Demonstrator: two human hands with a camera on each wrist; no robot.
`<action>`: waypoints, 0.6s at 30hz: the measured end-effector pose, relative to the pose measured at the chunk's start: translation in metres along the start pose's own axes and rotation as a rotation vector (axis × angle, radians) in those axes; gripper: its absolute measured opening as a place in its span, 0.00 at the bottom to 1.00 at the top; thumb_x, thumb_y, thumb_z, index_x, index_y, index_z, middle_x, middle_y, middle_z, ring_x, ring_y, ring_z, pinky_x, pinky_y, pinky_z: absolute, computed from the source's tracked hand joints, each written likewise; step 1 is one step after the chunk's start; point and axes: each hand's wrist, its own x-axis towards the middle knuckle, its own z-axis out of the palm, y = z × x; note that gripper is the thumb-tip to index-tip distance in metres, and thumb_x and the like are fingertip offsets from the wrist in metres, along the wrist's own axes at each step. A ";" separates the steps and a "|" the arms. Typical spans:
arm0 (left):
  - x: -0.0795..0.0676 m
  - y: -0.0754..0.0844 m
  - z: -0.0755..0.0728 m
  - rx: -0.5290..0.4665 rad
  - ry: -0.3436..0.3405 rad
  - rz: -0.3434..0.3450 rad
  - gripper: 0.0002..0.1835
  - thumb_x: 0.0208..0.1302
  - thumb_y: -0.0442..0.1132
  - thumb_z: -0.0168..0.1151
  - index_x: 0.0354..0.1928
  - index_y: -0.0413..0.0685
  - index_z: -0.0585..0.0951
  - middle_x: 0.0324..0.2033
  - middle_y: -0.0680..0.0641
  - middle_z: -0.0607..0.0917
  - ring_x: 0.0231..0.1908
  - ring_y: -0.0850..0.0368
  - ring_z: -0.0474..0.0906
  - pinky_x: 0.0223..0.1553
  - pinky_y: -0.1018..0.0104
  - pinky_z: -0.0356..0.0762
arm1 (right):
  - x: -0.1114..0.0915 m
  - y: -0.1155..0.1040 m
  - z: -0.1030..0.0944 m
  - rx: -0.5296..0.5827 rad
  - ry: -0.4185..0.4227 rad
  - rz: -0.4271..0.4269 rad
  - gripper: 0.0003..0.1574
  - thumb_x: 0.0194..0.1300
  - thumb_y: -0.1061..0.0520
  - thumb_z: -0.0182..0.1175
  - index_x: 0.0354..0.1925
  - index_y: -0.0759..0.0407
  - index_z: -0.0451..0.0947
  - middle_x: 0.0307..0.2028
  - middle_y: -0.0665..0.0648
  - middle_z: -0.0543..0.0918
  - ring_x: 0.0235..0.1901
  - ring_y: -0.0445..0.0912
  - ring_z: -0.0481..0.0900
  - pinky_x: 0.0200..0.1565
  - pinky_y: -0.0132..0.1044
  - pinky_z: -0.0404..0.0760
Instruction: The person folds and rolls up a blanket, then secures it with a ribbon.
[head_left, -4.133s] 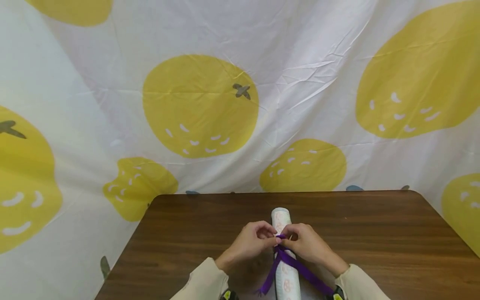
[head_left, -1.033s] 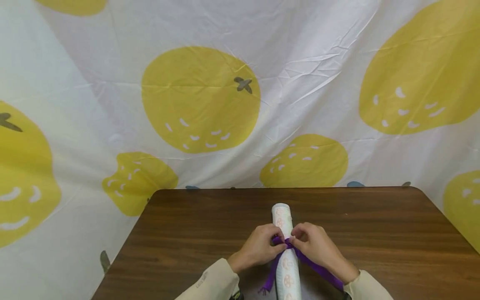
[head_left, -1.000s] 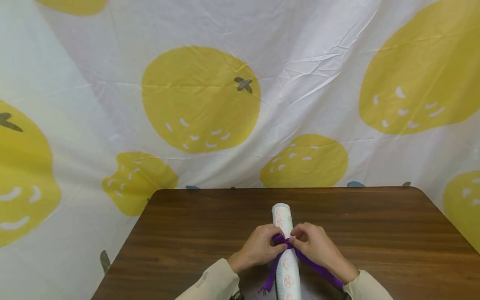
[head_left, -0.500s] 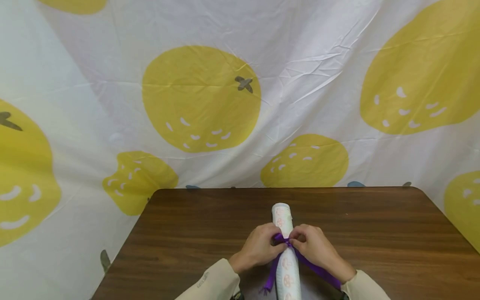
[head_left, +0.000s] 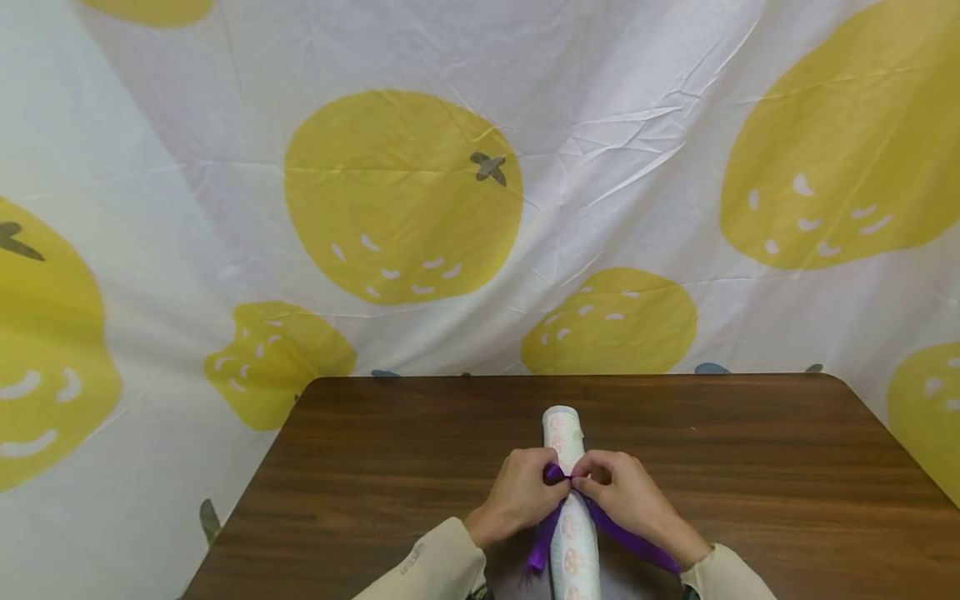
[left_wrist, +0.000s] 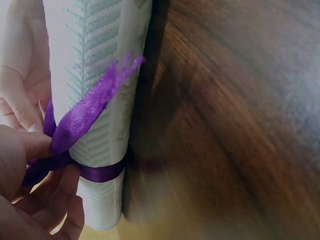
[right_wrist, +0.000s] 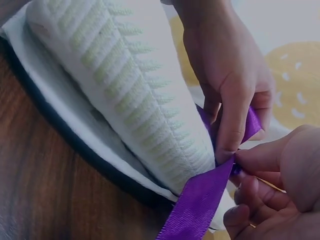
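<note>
A white rolled-up mat [head_left: 570, 542] with a pink print lies lengthwise on the wooden table; the wrist views show its herringbone weave. Purple ribbon [left_wrist: 102, 173] circles it and gathers at a knot on top. Thumb and fingers of my left hand [head_left: 519, 495] pinch a ribbon loop [head_left: 553, 473] just left of the knot. Opposite it, my right hand [head_left: 628, 495] pinches ribbon at the knot, its fingertips nearly meeting the left ones. One frayed ribbon end [head_left: 542, 546] hangs left of the roll, while a longer tail [head_left: 633, 542] runs under the right wrist. Fingers partly hide the knot.
The dark brown table [head_left: 420, 425] extends around the roll on both sides. Behind and beside it hangs a white cloth [head_left: 585, 208] printed with yellow fruit. Light sleeves [head_left: 431, 562] cover both forearms.
Four seconds ago both hands met over the knot with both tails hanging down. A loop now stands in the left fingers. During the last second the hands have drawn slightly closer together.
</note>
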 end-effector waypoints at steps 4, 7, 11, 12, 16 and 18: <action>0.000 0.001 0.000 -0.002 -0.004 -0.030 0.15 0.43 0.38 0.69 0.15 0.54 0.70 0.12 0.62 0.69 0.15 0.72 0.62 0.14 0.80 0.58 | -0.001 0.000 0.001 0.028 -0.003 0.017 0.03 0.57 0.57 0.65 0.29 0.51 0.80 0.16 0.48 0.71 0.17 0.37 0.66 0.21 0.30 0.67; 0.001 0.003 0.000 0.001 -0.006 -0.043 0.16 0.42 0.38 0.69 0.15 0.54 0.69 0.12 0.62 0.68 0.15 0.72 0.62 0.14 0.80 0.58 | -0.002 -0.001 0.001 0.055 -0.007 0.034 0.02 0.57 0.57 0.65 0.29 0.53 0.80 0.16 0.49 0.72 0.17 0.37 0.67 0.21 0.30 0.67; 0.001 0.003 0.001 0.016 0.004 -0.031 0.16 0.42 0.38 0.69 0.15 0.54 0.68 0.11 0.62 0.68 0.15 0.72 0.62 0.14 0.81 0.57 | -0.003 0.000 0.002 0.102 0.002 0.031 0.03 0.57 0.59 0.65 0.30 0.52 0.80 0.18 0.49 0.74 0.18 0.37 0.68 0.21 0.30 0.68; 0.001 0.002 0.001 0.021 0.008 -0.023 0.17 0.42 0.38 0.70 0.15 0.54 0.68 0.11 0.62 0.67 0.15 0.72 0.62 0.14 0.81 0.57 | -0.004 0.001 0.003 0.126 0.004 0.027 0.03 0.57 0.60 0.65 0.31 0.53 0.80 0.20 0.49 0.75 0.19 0.37 0.68 0.22 0.30 0.68; 0.000 0.000 0.003 0.038 0.022 0.015 0.17 0.42 0.36 0.70 0.15 0.53 0.67 0.11 0.62 0.66 0.15 0.72 0.60 0.13 0.82 0.56 | -0.005 0.005 0.003 0.240 -0.018 -0.001 0.05 0.58 0.63 0.63 0.35 0.57 0.78 0.28 0.53 0.81 0.25 0.40 0.76 0.29 0.30 0.75; -0.001 -0.001 0.003 0.054 0.028 0.034 0.18 0.43 0.35 0.71 0.15 0.53 0.67 0.12 0.62 0.66 0.15 0.73 0.60 0.14 0.82 0.55 | -0.005 0.008 0.003 0.324 -0.040 0.014 0.06 0.58 0.64 0.62 0.37 0.62 0.77 0.32 0.57 0.83 0.30 0.42 0.80 0.31 0.31 0.77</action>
